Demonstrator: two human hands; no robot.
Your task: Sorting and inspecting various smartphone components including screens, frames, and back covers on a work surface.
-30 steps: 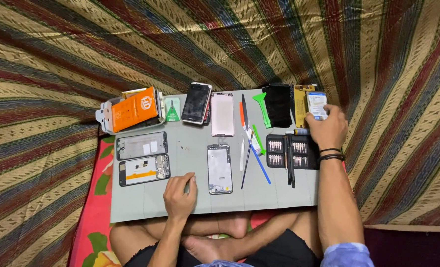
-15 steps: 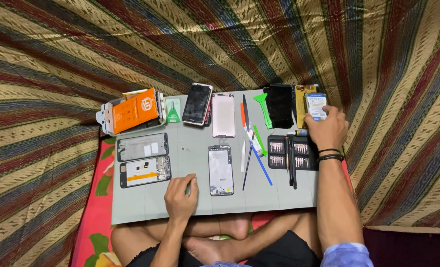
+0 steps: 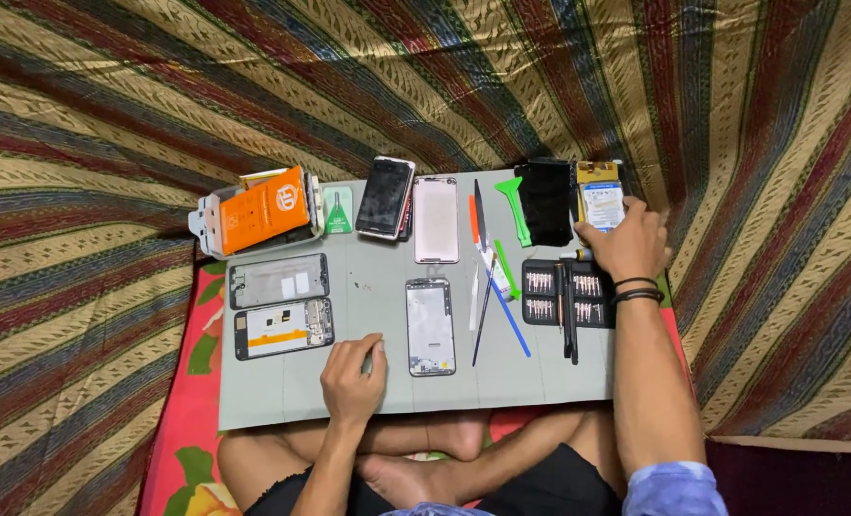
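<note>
Head view showed a grey mat on striped cloth; the right hand gripped a small packet, long axis twelve-to-six, while the left hand rested half-curled and empty.

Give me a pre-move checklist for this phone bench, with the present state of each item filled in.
1. Right hand on the small packet at the mat's far right corner: ok, fingers rest on it.
2. Left hand placed on the grey mat: ok, flat near the front edge, holding nothing large.
3. Open phone frame reachable at centre: ok, lies flat beside the left hand.
4. Bit case open: ok, rows of bits show.
5. Blue and black pry tools kept apart: not ok, they lie crossed.
6. Loose screws on the mat: cannot tell, too small to see.
</note>
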